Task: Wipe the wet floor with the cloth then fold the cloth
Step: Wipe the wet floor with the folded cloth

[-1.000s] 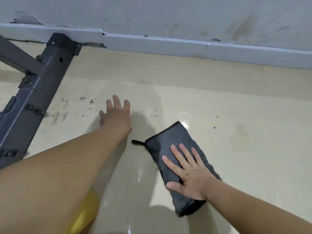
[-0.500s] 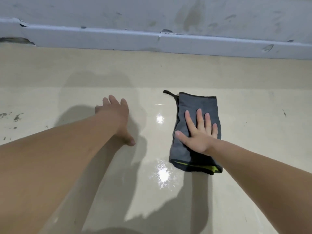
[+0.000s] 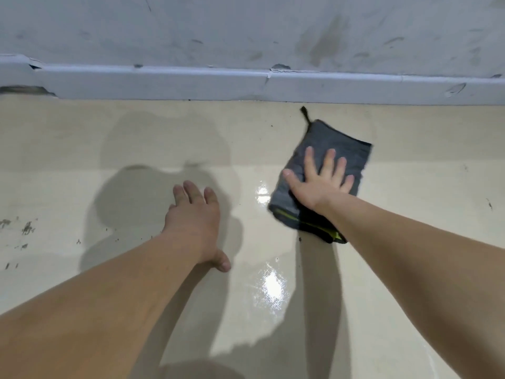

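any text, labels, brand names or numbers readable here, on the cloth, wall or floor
None: no words, numbers or signs can be read in this view.
cloth: plain grey with a yellow-green edge, no visible tag text; a small loop sticks out at its far corner.
wall and baseboard: only smudges and chips.
floor: dark scuff specks at the left, not lettering.

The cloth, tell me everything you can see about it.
The cloth is dark grey fabric, folded into a rectangle with yellow-green trim at its near end and a black loop at its far corner. It lies flat and slanted on the floor near the baseboard, the right hand pressing it with spread fingers.
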Demonstrator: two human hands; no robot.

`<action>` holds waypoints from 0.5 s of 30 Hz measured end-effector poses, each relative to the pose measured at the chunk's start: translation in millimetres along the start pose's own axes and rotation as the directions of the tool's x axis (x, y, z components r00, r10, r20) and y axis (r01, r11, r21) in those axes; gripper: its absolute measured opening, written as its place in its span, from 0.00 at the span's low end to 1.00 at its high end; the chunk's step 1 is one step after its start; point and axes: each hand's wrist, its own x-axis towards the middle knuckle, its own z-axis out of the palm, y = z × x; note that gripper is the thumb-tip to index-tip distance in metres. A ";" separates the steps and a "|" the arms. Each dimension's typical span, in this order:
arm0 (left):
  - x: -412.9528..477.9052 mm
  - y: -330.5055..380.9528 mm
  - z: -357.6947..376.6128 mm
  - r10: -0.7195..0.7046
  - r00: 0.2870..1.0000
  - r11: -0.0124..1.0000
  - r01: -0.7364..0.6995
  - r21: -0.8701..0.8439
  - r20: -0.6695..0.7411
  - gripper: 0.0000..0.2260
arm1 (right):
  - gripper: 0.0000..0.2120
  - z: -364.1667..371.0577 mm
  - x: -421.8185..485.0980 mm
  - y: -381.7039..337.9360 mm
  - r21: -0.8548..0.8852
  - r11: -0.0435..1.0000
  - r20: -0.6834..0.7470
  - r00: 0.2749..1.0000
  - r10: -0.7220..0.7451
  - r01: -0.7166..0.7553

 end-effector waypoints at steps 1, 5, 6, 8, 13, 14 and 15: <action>-0.4 0.3 0.3 0.001 1.000 1.000 -0.001 0.000 -0.003 0.73 | 0.40 10.2 -11.2 -6.9 -0.054 0.993 0.005 0.994 -0.109 0.109; -2.7 -4.1 5.6 0.006 0.999 1.000 -0.006 -0.023 -0.035 0.72 | 0.38 53.9 -68.9 -16.5 -0.241 0.795 0.116 0.829 -0.546 0.557; -3.6 -5.4 7.0 0.009 0.999 0.999 -0.010 -0.032 -0.041 0.73 | 0.38 58.7 -77.6 -9.1 -0.265 0.750 0.126 0.793 -0.596 0.606; -5.2 -7.1 9.1 0.004 0.999 0.999 -0.007 -0.047 -0.047 0.73 | 0.38 55.9 -79.8 8.6 -0.298 0.688 0.173 0.746 -0.643 0.662; -7.3 -9.9 9.7 0.001 0.998 0.999 -0.004 -0.044 -0.065 0.74 | 0.40 16.5 -48.3 30.6 -0.290 0.706 0.278 0.763 -0.584 0.646; -8.6 -10.0 9.9 0.006 0.998 0.999 -0.008 -0.038 -0.064 0.73 | 0.41 10.8 -40.6 32.1 -0.283 0.747 0.267 0.798 -0.541 0.601; -9.5 -9.5 9.9 0.006 0.998 0.999 -0.008 -0.031 -0.065 0.73 | 0.42 5.4 -33.3 32.7 -0.268 0.796 0.247 0.837 -0.488 0.543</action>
